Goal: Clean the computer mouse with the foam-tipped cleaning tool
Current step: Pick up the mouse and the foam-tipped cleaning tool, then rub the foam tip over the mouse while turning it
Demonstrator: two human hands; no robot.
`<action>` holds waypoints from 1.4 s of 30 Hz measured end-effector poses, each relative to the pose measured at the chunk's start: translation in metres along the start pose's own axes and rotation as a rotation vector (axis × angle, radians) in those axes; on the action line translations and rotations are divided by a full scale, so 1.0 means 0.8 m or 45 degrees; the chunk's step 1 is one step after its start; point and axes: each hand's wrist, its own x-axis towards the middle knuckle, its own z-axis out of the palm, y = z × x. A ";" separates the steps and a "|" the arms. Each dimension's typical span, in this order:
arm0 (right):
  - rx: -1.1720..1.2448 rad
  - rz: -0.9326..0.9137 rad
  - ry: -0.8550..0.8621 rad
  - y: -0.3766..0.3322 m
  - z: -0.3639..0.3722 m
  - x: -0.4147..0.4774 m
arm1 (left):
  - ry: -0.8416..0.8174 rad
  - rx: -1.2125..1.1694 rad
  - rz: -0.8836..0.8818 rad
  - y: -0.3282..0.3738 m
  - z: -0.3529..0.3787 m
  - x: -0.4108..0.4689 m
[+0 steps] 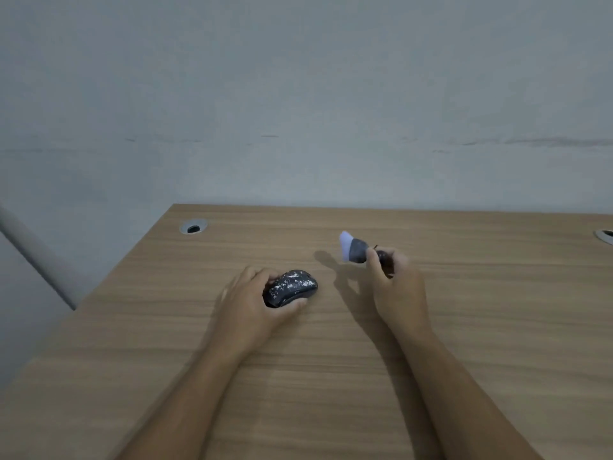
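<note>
Here the bench (331, 376) fills the lower half of the view, a light wood-grain laminate with streaks running side to side, its far edge set against a plain grey-white wall (298, 94). The wall carries a few faint dark scuffs in a horizontal line. A round cable grommet (193, 226) sits near the bench's far left corner, and the rim of a second grommet (605, 236) shows at the right border. Past the bench's left edge a pale grey pipe (33, 254) slants down across the wall.

The computer mouse (291, 287) lies on the bench a little left of centre, black and speckled with white flecks over its top. The left hand (252, 303) cups it from the near-left side, fingers curled around its back end and thumb along its near flank, clamped on it.

The right hand (394, 287) is raised just right of the mouse, apart from it, fingers closed around the dark handle of the foam-tipped cleaning tool (356, 249). The tool's pale tip points up and to the left; the view is blurred, so its exact shape is hard to tell. Both forearms cast soft shadows on the wood.
</note>
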 end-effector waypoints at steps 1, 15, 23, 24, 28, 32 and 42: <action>0.048 0.036 0.009 0.003 -0.004 0.002 | -0.010 -0.015 -0.002 0.001 0.002 0.007; -0.011 -0.148 -0.127 -0.015 0.013 -0.010 | -0.222 -0.370 0.189 -0.019 0.007 0.059; -0.113 -0.499 -0.187 -0.036 0.015 -0.020 | -0.237 -0.465 0.240 -0.021 0.007 0.060; -0.124 -0.514 -0.204 -0.036 0.016 -0.022 | -0.230 -0.476 0.242 -0.021 0.007 0.059; -0.189 -0.500 -0.235 -0.028 0.012 -0.018 | -0.198 -0.576 0.222 -0.024 0.006 0.058; -0.199 -0.453 -0.147 -0.025 0.001 -0.012 | -0.204 -0.589 0.230 -0.023 0.006 0.059; -0.221 -0.452 -0.224 -0.024 0.016 -0.015 | -0.250 -0.540 0.271 -0.028 -0.002 0.060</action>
